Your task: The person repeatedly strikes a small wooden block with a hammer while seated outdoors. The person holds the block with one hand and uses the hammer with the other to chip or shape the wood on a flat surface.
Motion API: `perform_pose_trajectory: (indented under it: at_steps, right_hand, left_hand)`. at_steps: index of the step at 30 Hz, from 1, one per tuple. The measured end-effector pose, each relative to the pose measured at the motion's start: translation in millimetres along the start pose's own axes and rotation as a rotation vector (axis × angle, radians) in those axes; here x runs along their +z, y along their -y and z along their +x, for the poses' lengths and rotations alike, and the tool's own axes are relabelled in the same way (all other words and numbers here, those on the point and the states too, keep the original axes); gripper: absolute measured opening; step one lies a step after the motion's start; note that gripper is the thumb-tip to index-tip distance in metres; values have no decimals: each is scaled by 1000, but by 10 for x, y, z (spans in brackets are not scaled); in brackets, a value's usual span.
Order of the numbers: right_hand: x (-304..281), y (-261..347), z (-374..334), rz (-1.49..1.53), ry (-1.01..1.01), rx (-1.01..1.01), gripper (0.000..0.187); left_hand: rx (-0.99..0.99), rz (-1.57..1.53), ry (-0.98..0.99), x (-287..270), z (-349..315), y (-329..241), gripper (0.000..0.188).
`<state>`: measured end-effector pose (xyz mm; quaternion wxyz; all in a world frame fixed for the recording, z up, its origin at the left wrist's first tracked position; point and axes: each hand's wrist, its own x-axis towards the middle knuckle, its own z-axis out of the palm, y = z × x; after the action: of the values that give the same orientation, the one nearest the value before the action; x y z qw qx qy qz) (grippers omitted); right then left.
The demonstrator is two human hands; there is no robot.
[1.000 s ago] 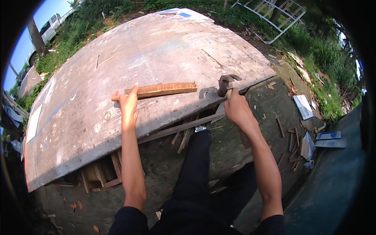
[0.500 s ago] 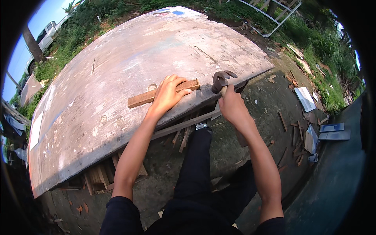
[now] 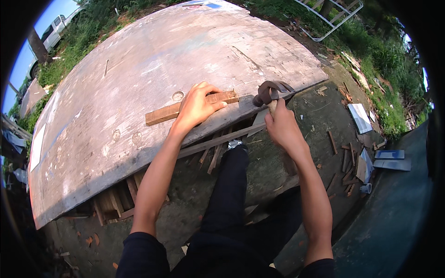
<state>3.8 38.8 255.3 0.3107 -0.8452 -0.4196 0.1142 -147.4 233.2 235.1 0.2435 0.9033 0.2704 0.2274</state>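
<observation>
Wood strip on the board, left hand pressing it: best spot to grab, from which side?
Take the wood strip at its free left end, from above, pinching across its narrow width. It lies flat on the grey board; the left hand covers the middle, and the hammer sits near its right end.

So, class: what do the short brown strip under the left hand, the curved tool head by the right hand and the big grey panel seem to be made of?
Short brown strip: bare sawn wood, grain visible. Curved tool head: probably dull, dark metal, maybe rusty. Big grey panel: likely weathered board, stained and matt; hard to tell. Left hand presses the strip; right hand grips the tool's handle.
</observation>
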Motion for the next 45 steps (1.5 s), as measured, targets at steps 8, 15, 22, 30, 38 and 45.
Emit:
perform_pose_trajectory:
  at_steps: [8, 15, 22, 30, 38, 45]
  right_hand:
    - [25, 62, 34, -93, -36, -82, 32]
    - [43, 25, -26, -26, -31, -11, 32]
    - [-114, 144, 36, 67, 82, 46, 36]
    - [-337, 608, -171, 153, -262, -322, 34]
    - [224, 356, -123, 263, -257, -65, 29]
    - [-162, 493, -296, 319, -235, -154, 31]
  left_hand:
    - [6, 63, -47, 58, 2, -74, 43]
    - [113, 102, -109, 143, -32, -21, 44]
    - [75, 121, -117, 129, -51, -77, 45]
    - [65, 84, -109, 113, -29, -79, 39]
    - [182, 28, -148, 133, -14, 2, 41]
    - [224, 91, 21, -9, 109, -9, 26]
